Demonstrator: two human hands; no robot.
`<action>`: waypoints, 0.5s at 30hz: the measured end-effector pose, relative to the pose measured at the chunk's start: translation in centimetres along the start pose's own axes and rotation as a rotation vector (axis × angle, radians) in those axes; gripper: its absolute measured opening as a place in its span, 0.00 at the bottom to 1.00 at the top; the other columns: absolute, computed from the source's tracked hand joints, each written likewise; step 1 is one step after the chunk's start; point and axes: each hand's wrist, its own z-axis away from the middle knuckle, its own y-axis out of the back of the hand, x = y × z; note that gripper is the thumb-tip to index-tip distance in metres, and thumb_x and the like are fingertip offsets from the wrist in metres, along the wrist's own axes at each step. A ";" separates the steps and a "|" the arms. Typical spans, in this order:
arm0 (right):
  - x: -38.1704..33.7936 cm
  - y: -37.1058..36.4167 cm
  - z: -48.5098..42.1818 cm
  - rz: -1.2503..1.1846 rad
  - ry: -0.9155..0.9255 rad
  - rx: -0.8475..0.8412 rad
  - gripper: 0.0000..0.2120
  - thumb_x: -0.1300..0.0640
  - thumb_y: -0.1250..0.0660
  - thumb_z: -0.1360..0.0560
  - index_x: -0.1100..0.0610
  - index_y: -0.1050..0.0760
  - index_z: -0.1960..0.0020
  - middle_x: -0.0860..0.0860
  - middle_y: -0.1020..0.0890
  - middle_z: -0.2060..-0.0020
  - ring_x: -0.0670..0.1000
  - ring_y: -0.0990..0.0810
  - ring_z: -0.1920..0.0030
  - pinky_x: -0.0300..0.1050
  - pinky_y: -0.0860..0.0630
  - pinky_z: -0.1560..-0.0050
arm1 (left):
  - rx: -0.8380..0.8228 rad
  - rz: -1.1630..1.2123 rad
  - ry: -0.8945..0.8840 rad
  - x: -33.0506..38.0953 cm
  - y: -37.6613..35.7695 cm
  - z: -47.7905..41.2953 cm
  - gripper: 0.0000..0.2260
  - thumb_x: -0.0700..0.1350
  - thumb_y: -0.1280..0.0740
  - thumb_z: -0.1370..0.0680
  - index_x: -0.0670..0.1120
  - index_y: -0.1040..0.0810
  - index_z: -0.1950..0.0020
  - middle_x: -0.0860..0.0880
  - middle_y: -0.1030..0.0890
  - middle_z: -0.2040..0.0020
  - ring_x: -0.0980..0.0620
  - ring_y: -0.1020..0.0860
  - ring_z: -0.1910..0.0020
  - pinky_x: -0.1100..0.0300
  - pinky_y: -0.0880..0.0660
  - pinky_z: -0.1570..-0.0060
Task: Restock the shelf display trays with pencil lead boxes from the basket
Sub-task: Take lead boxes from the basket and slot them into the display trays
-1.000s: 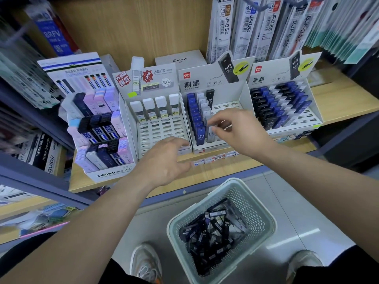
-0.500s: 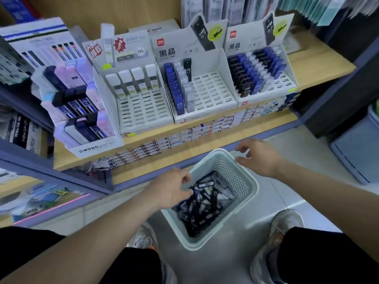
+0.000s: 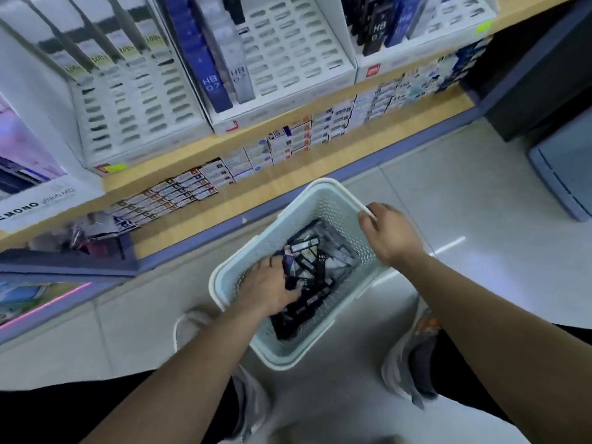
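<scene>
A pale green basket (image 3: 275, 354) stands on the floor between my feet, holding several dark pencil lead boxes (image 3: 315, 274). My left hand (image 3: 267, 288) is down inside the basket, fingers curled round dark lead boxes at the pile's left side. My right hand (image 3: 389, 233) grips the basket's right rim. On the wooden shelf above, a white display tray (image 3: 298, 59) holds a few blue and grey HB boxes in its left columns, with bare slots to the right. Another tray (image 3: 426, 36) at the far right holds black and blue boxes.
A white tray (image 3: 134, 100) with slim refills stands left of the middle one, and a MONO display (image 3: 35, 200) sits at the far left. Price labels line the shelf edge (image 3: 288, 145). A grey bin (image 3: 563, 174) stands on the tiled floor at right. My shoes flank the basket.
The view has dropped toward the floor. My left hand went deeper into the basket and closed on lead boxes. My right hand moved onto the basket's rim and took hold of it.
</scene>
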 end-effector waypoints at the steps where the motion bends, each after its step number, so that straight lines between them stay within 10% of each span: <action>1: 0.1 -0.3 -0.1 0.000 0.005 0.013 0.12 0.49 0.43 0.18 0.53 0.30 0.57 0.53 0.27 0.61 0.61 0.25 0.59 0.48 0.36 0.61 | -0.002 0.022 0.022 -0.2 -0.5 -0.3 0.41 0.63 0.30 0.26 0.44 0.42 0.22 0.43 0.37 0.25 0.43 0.34 0.28 0.49 0.34 0.28; 15: -0.6 -0.7 -0.4 0.072 -0.042 0.064 0.16 0.47 0.44 0.19 0.54 0.34 0.62 0.54 0.27 0.66 0.60 0.27 0.63 0.46 0.37 0.64 | -0.097 0.296 -0.058 0.6 -2.6 -1.9 0.34 0.51 0.22 0.28 0.48 0.33 0.26 0.47 0.29 0.31 0.47 0.28 0.34 0.57 0.32 0.37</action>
